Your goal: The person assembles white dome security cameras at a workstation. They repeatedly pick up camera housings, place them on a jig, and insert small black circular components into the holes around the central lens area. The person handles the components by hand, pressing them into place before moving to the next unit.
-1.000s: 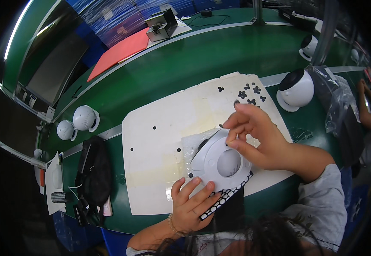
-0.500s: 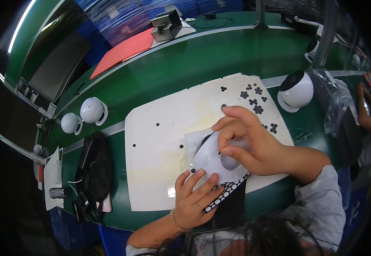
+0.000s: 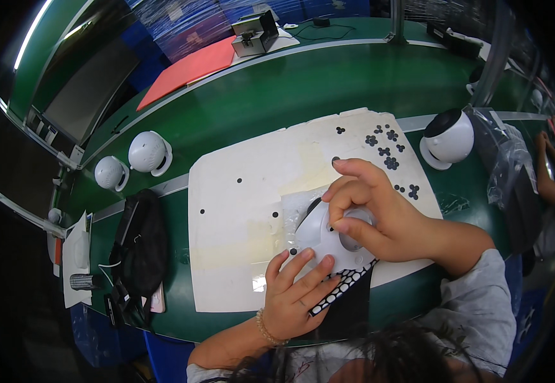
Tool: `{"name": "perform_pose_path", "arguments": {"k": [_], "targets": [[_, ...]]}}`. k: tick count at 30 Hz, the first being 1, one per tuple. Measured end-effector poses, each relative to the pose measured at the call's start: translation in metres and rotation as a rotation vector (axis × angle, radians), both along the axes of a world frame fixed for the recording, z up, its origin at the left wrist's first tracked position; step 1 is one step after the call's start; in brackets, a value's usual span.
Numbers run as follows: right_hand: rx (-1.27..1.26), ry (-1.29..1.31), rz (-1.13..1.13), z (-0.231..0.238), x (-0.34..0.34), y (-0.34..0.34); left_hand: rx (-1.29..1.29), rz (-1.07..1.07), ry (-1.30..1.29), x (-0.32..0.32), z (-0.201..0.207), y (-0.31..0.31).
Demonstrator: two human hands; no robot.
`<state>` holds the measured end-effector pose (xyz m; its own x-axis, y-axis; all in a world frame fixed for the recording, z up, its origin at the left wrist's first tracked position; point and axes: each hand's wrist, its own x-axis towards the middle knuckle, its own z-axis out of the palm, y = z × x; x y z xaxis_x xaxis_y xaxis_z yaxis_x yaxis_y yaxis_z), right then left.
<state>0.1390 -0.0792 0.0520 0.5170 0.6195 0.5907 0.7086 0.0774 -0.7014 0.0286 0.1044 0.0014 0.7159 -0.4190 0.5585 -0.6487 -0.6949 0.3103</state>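
Observation:
A white rounded housing (image 3: pixel 315 235) with a dark face and a round recess lies on clear bubble wrap (image 3: pixel 292 207) in front of me. My left hand (image 3: pixel 300 290) rests its spread fingers on the near left side of it. Over the housing, my right hand (image 3: pixel 376 207) has thumb and index finger pinched together beside a small black spot on the white surface. Whatever the pinch holds is hidden. At a raised fingertip of that hand shows a black dot (image 3: pixel 335 161); I cannot tell whether it sticks there. A black strip with white dots (image 3: pixel 338 292) runs beside my left fingers.
Under the work lies a pale board (image 3: pixel 226 255) with loose black dots and, at far right, clusters of black dots (image 3: pixel 391 163). White rounded devices (image 3: pixel 150 153) stand at left and another device (image 3: pixel 453 143) at right, near clear plastic bags (image 3: pixel 504 159). A black bag (image 3: pixel 140 255) lies left.
The whole view has shifted slightly. My right thumb and index finger stay pinched at the housing, and my left hand keeps its place on it.

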Motion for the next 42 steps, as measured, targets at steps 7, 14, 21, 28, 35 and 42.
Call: {"name": "perform_pose_path", "arguments": {"k": [7, 14, 21, 28, 35, 42], "targets": [[-0.248, -0.37, -0.199, 0.008, -0.008, -0.004, 0.005, -0.001, -0.002, 0.001, 0.0, -0.001], [-0.451, -0.533, -0.388, 0.017, -0.033, -0.021, 0.012, -0.01, -0.036, 0.002, -0.003, 0.003], [-0.222, -0.202, -0.256, -0.008, -0.037, -0.047, -0.026, -0.004, -0.092, 0.002, -0.004, 0.004], [-0.228, -0.058, -0.15, -0.019, -0.04, -0.031, -0.042, 0.006, -0.1, 0.002, -0.005, 0.003], [-0.239, -0.052, -0.167, -0.016, -0.046, -0.02, -0.073, 0.004, -0.104, -0.002, -0.003, 0.011], [-0.238, -0.181, -0.221, -0.021, -0.049, -0.015, -0.091, 0.001, -0.1, -0.007, 0.002, 0.019]]}}
